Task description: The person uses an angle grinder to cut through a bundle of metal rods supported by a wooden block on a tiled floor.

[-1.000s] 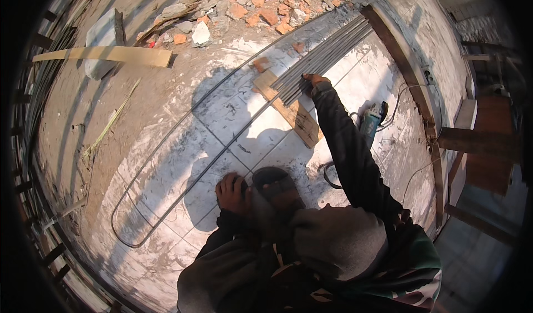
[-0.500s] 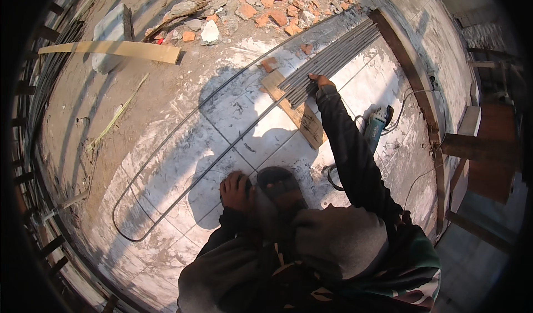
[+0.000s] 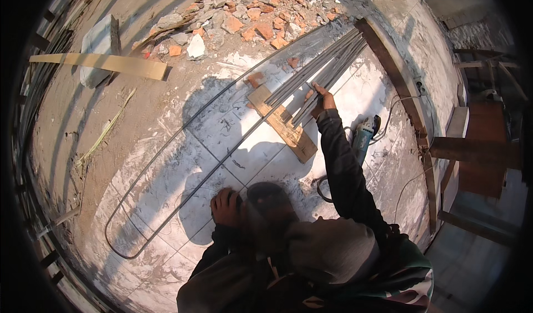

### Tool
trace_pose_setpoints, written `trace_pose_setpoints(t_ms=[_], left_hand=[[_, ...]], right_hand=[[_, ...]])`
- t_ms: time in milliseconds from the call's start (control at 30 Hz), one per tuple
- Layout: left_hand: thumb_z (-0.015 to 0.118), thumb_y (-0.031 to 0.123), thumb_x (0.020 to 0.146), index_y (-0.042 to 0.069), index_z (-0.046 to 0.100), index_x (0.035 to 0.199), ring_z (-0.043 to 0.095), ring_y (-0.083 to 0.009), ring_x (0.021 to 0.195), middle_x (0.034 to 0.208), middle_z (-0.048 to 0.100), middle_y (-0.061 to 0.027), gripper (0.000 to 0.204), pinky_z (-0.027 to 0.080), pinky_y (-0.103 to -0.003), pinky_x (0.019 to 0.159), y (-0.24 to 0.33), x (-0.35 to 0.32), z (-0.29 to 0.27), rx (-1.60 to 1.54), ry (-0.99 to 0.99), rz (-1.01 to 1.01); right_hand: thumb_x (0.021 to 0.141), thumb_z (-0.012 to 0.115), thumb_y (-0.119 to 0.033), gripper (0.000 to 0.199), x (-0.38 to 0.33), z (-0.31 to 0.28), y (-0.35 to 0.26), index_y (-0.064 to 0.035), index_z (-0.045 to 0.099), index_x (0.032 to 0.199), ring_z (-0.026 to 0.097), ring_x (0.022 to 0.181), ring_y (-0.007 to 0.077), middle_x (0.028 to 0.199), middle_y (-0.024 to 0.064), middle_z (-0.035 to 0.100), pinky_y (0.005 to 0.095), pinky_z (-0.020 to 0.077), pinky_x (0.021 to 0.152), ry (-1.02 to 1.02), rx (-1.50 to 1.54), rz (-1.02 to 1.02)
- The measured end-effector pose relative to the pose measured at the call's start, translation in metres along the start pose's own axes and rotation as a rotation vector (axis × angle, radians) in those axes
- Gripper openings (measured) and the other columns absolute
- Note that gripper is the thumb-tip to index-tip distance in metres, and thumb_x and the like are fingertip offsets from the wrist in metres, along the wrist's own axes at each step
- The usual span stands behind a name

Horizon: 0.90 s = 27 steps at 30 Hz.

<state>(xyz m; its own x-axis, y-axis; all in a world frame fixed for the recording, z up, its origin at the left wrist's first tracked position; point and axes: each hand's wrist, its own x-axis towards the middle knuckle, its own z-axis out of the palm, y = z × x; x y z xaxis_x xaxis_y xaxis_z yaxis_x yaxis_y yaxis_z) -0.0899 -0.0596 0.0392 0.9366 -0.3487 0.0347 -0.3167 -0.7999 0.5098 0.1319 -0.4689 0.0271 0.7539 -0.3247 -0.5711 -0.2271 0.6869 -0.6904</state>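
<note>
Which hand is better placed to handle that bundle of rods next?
Likely the right hand: it is touching the bundle of rods, while the left hand sits apart from them, nearer the body.

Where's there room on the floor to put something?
There's mostly bare tile inside the long bent rod, between its two sides, and another patch between that rod, the wooden board and the left hand. It's crowded around the right hand, where grey rods bunch over the board, and at the rubble.

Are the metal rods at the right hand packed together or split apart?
Split apart: a gap shows between two groups of metal rods, one at the right hand, and narrows toward their far end.
</note>
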Motion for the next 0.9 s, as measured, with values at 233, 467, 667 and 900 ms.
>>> trace_pose_setpoints(t_ms=[233, 467, 667, 900], left_hand=[[0.068, 0.03, 0.078, 0.008, 0.057, 0.114, 0.049, -0.0354, 0.119, 0.125, 0.053, -0.0151, 0.043, 0.034, -0.052, 0.098, 0.005, 0.005, -0.001, -0.038, 0.01, 0.019], [0.068, 0.031, 0.079, 0.008, 0.057, 0.114, 0.05, -0.0356, 0.118, 0.124, 0.053, -0.0155, 0.043, 0.034, -0.053, 0.098, 0.0, 0.001, -0.002, -0.023, 0.037, 0.016], [0.068, 0.031, 0.078, 0.009, 0.056, 0.115, 0.049, -0.0355, 0.119, 0.125, 0.052, -0.0151, 0.045, 0.034, -0.054, 0.099, -0.003, 0.0, 0.002, -0.017, 0.004, 0.025], [0.068, 0.031, 0.078, 0.009, 0.056, 0.115, 0.048, -0.0363, 0.119, 0.125, 0.052, -0.0154, 0.045, 0.033, -0.054, 0.099, -0.001, 0.0, 0.001, -0.023, -0.006, 0.013]], right_hand=[[0.096, 0.058, -0.03, 0.024, 0.039, -0.012, -0.013, -0.0081, 0.051, 0.092, 0.053, 0.055, 0.0193, 0.064, 0.0038, 0.05, 0.038, 0.0492, 0.053, 0.019, 0.23, -0.065], [0.094, 0.059, -0.019, 0.014, 0.016, 0.006, 0.007, -0.0054, 0.054, 0.093, 0.047, 0.047, 0.0156, 0.062, 0.0025, 0.045, 0.0337, 0.0407, 0.04, 0.281, 0.076, -0.192], [0.092, 0.059, -0.012, 0.011, -0.014, 0.04, 0.007, -0.0036, 0.053, 0.097, 0.047, 0.048, 0.0149, 0.063, 0.0028, 0.046, 0.0322, 0.0399, 0.041, 0.226, 0.169, -0.231], [0.096, 0.057, -0.017, 0.01, -0.05, 0.093, -0.008, -0.012, 0.052, 0.089, 0.043, 0.046, 0.0088, 0.059, -0.0044, 0.042, 0.0289, 0.0394, 0.042, 0.151, 0.123, -0.264]])
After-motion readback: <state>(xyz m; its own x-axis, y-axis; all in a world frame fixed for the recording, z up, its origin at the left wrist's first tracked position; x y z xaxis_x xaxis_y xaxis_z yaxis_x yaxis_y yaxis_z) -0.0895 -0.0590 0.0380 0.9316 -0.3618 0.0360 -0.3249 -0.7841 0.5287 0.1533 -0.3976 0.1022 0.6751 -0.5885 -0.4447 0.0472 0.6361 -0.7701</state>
